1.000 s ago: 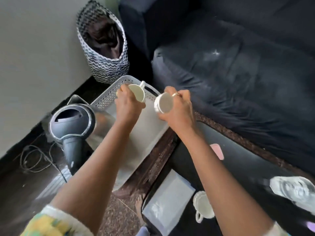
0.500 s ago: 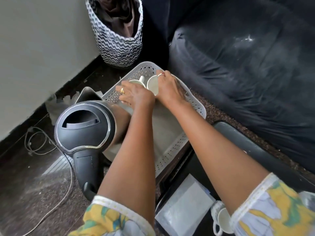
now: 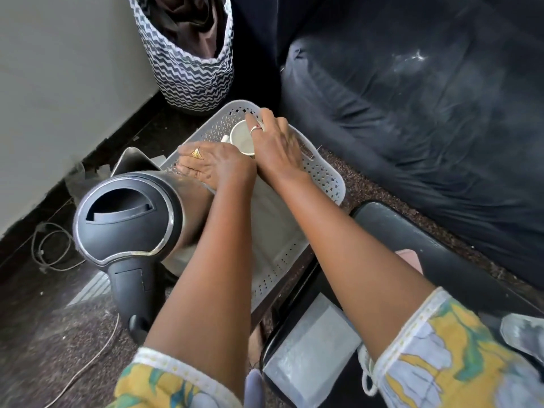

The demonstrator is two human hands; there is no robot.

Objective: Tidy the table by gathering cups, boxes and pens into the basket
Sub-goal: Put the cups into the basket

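No readable text, brand, label or number in view. kettle lid point(image 3: 123, 216) at 9 o'clock, basket point(image 3: 329, 184), cup point(image 3: 240, 136), flat box point(image 3: 309, 357) at 6 o'clock: plain or too blurred to tell.

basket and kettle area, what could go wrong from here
1. The left forearm passes right beside the kettle; pulling back carelessly could knock it.
2. The cup under the right hand looks tilted in the basket; released, it may roll.
3. The right sleeve hangs over a second cup on the table and could sweep it off.
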